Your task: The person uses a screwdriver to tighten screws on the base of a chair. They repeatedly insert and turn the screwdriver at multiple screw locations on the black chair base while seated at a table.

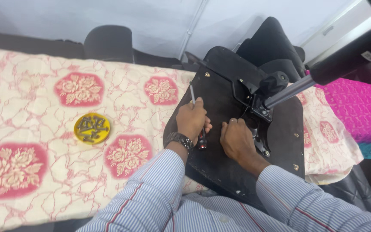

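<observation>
A cream bedsheet [44, 129] with red rose medallions covers the work surface, probably as padding under the parts. On its right end lies an upturned office-chair seat base [220, 107], black underside up so its metal tilt mechanism [258, 107] and gas-lift cylinder [297, 86] can be reached. A magenta cloth [357, 107] lies beyond. The left hand [192, 120] (a dark wristwatch on it) is closed around a screwdriver [195, 118], shaft pointing away, red-and-black handle showing below the fist. The right hand [237, 139] rests curled against the mechanism's edge; whether it pinches anything I cannot tell. A round yellow lid [92, 128] holding dark screws sits apart on the sheet, keeping them together. No labels are legible.
</observation>
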